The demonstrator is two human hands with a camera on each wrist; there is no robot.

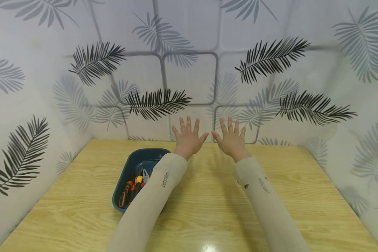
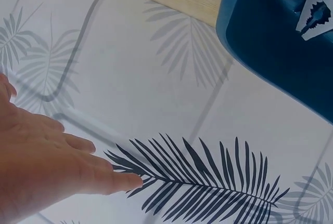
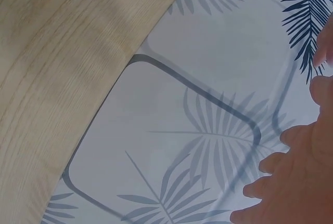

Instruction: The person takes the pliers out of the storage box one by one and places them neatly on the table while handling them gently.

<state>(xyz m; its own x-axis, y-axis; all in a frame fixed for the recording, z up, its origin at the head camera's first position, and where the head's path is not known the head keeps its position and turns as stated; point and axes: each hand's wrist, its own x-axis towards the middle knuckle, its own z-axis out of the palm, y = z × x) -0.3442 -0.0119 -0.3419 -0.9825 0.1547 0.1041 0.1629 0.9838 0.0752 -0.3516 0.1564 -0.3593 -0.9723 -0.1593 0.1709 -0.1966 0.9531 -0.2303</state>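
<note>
Both arms reach forward over the table, and the two hands hang side by side near its far edge. My left hand point(image 1: 189, 141) has its fingers spread and straight and holds nothing. The right hand point(image 1: 232, 141) is spread the same way, its thumb pointing toward the left thumb with a small gap between them. Under the left forearm stands a dark blue bin point(image 1: 116, 196), partly hidden by the sleeve. Inside it lie pliers point(image 1: 146, 176) with grey jaws, a yellow-handled tool point(image 1: 139, 180) and an orange-and-black tool point(image 1: 126, 192). In the left wrist view the serrated pliers point(image 2: 316, 16) show closely.
The light wood table point(image 1: 208, 210) runs back to a wall covering point(image 1: 189, 77) with a leaf print, which also stands on both sides. A bright light reflection lies on the table's near part.
</note>
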